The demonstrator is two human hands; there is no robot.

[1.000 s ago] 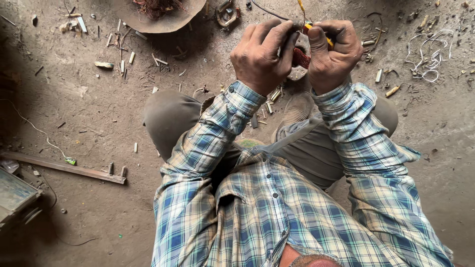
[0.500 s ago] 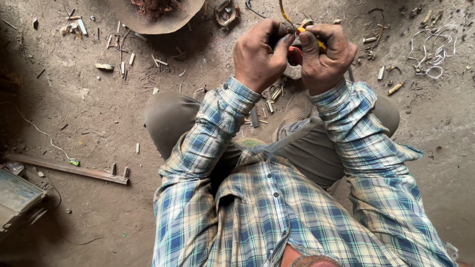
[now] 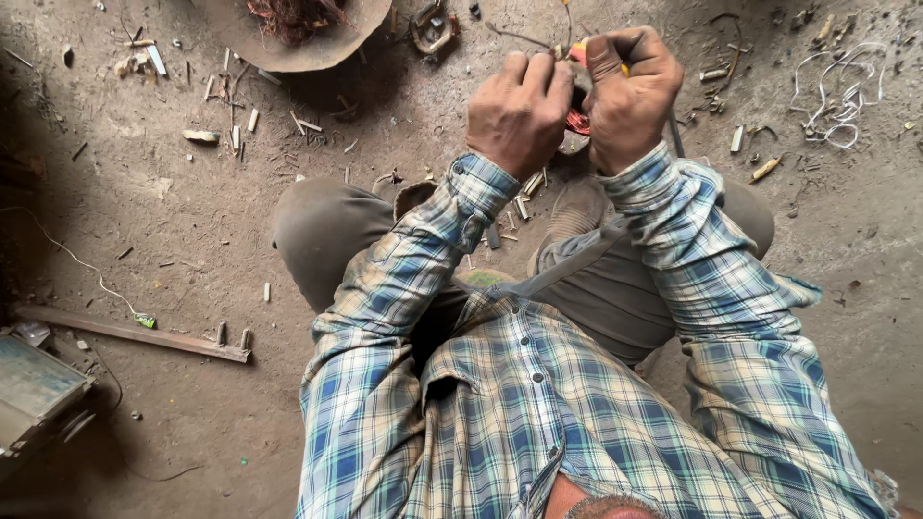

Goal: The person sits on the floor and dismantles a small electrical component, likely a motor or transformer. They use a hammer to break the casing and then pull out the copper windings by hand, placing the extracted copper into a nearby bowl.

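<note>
Closed fingers (image 3: 538, 82) hide most of the red-handled tool (image 3: 580, 53).

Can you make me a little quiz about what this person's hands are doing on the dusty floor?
1. True or false: the left hand and right hand are close together.
2. What lies nearer the right hand: (a) white wire or (b) wooden strip?
3. What colour is the wire tangle in the bowl?

Key: 1 true; 2 a; 3 reddish.
</note>
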